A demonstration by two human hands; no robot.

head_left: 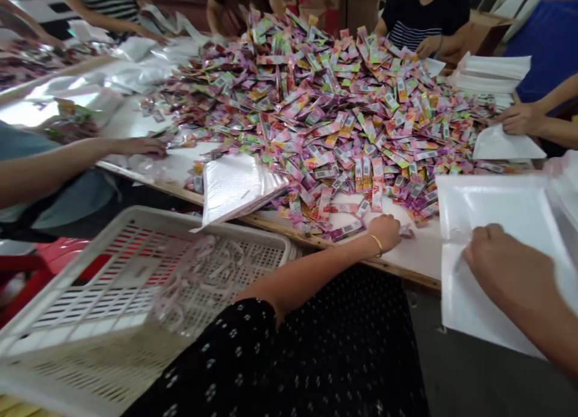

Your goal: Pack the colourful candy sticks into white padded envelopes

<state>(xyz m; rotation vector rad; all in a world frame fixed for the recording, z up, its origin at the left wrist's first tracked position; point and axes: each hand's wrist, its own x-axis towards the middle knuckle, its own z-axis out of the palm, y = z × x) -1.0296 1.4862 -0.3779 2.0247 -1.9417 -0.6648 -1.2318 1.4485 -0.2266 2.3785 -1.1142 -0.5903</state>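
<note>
My left hand (385,231), with a gold bracelet at the wrist, is at the table's front edge. Its fingers are curled closed around a small clear-and-pink packet (407,231) that pokes out at the right. A large heap of small colourful printed packets (316,122), pink, purple, green and orange, lies just beyond it. On the right, my right hand (510,272) is closed on a white padded envelope (456,206), tilted up in front of the table. Its fingertips are partly hidden. A stack of white padded envelopes (239,185) rests at the table edge, left of my left hand.
Below the table at left stands a white plastic crate (130,248) holding clear plastic scraps. Co-workers' hands (139,146) are at the left, and another co-worker's hand (524,117) touches white envelopes at the right. More people stand behind the heap. Filled clear bags (135,74) lie at the back left.
</note>
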